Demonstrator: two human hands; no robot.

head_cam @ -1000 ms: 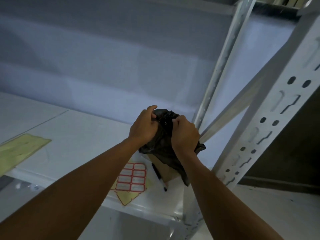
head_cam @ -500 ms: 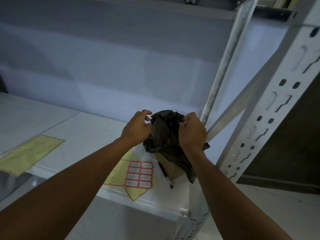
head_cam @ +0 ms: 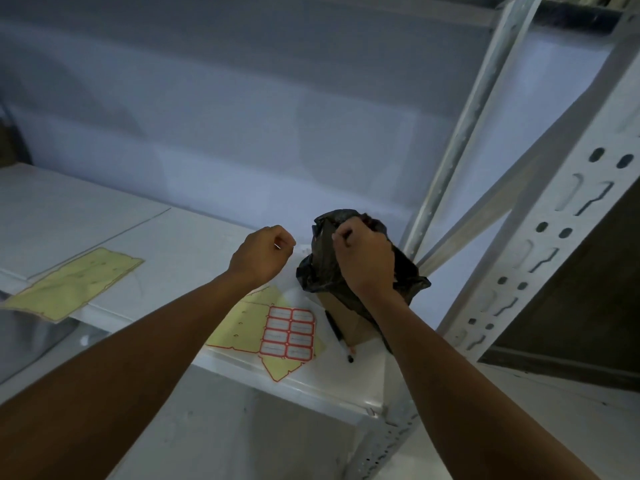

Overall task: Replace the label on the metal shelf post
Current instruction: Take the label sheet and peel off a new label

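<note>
My right hand (head_cam: 365,259) grips the crumpled top of a black plastic bag (head_cam: 320,271) that lines a small cardboard box (head_cam: 341,315) on the white shelf (head_cam: 166,254). My left hand (head_cam: 261,256) hovers just left of the bag with its fingers curled shut. A tiny pale speck shows at its fingertips; I cannot tell what it is. A yellow sheet with red-bordered labels (head_cam: 289,332) lies near the shelf's front edge, below my hands. A black pen (head_cam: 337,336) lies between the sheet and the box. The perforated metal shelf post (head_cam: 554,237) rises at the right.
A second, peeled yellow backing sheet (head_cam: 72,285) lies on the shelf at the far left. A thinner rear post (head_cam: 460,133) and a diagonal brace (head_cam: 485,209) stand behind the bag. The pale wall is close behind the shelf.
My left hand has let go of the bag's rim and pulled away to the left, closing into a fist. My right hand still holds the bag.
</note>
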